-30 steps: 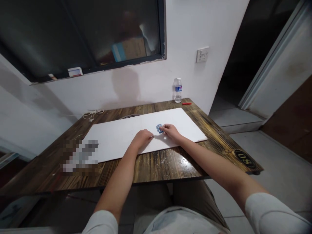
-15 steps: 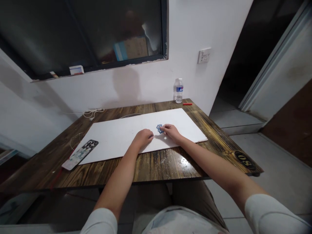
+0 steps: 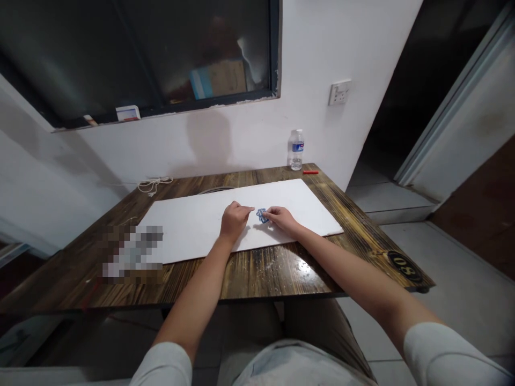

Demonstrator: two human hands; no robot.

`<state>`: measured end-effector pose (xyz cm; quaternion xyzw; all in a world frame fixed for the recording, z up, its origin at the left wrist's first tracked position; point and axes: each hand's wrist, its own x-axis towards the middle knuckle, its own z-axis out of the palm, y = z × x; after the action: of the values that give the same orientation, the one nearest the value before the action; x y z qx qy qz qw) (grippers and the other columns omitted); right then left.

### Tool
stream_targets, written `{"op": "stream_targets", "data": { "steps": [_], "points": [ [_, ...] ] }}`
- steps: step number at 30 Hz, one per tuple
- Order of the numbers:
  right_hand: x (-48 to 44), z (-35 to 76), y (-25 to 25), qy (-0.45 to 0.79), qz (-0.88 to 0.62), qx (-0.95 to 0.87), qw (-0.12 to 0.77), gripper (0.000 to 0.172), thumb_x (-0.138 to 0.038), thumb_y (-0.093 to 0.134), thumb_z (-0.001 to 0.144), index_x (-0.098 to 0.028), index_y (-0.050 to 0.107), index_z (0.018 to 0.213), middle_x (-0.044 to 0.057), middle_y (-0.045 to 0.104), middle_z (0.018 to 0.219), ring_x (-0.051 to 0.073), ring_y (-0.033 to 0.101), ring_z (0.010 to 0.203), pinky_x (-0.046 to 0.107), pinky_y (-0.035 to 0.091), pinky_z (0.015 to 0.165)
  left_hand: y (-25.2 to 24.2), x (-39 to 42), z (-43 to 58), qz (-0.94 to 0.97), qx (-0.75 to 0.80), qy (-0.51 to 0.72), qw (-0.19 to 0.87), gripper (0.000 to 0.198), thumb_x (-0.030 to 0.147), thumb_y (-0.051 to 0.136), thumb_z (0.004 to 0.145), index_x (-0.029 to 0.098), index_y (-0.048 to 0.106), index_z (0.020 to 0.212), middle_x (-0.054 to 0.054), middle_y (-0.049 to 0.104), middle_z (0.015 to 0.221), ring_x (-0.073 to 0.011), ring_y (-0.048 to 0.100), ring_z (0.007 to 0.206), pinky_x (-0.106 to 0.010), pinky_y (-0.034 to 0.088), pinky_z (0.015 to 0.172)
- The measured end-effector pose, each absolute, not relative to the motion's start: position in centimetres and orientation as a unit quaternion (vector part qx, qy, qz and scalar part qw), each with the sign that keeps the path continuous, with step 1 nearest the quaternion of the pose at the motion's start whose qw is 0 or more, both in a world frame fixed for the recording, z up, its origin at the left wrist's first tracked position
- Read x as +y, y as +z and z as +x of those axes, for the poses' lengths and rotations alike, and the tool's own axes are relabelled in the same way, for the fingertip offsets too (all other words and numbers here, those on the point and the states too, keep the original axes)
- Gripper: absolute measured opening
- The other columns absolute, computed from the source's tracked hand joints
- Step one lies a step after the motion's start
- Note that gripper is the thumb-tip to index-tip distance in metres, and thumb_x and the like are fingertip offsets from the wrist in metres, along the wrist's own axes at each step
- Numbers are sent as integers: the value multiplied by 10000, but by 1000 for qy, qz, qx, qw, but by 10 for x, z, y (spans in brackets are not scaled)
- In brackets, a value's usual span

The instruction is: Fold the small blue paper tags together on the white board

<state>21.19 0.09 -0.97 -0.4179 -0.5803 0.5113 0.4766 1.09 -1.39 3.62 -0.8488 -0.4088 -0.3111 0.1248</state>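
Note:
A small blue patterned piece [image 3: 262,215] is pinched between the thumb and fingers of my right hand [image 3: 282,219], just above the white board [image 3: 189,225]. To its left, my left hand [image 3: 234,220] is raised over the board, with its fingers closed and the thumb and index fingertips together, pointing at the blue piece. Between the left fingertips and the piece a narrow gap shows. Whatever the left fingertips hold, if anything, is too small to make out.
The board lies on a dark wooden table [image 3: 257,279]. A water bottle [image 3: 296,151] and a red pen [image 3: 310,172] stand and lie at the back right. A white cable [image 3: 151,185] is at the back left; a pixelated object [image 3: 139,254] lies front left.
My left hand has lifted off the board, its fingertips now turned toward the blue piece. My right hand keeps its hold, the piece slightly shifted and turned.

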Motion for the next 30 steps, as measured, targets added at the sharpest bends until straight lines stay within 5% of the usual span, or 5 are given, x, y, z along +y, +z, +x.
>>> {"op": "stream_targets", "data": {
  "steps": [10,30],
  "points": [
    [3,213,-11,504,-398,-612,462,334,-501,709,663,-173,642,651,-20,559,569,121,461,568,261,322,566,31,-19,18,-873,-291,-378,96,211,247,516,961,194,705,882,-74,730,949,-168,661,918,-338,538,837],
    [1,216,-8,543,-374,-605,446,416,-549,774,602,-164,628,658,-23,561,587,114,449,582,261,308,583,35,-13,11,-931,-285,-184,138,202,201,514,950,216,714,928,-78,725,1051,-207,619,1040,-378,465,883]
  ]
}}
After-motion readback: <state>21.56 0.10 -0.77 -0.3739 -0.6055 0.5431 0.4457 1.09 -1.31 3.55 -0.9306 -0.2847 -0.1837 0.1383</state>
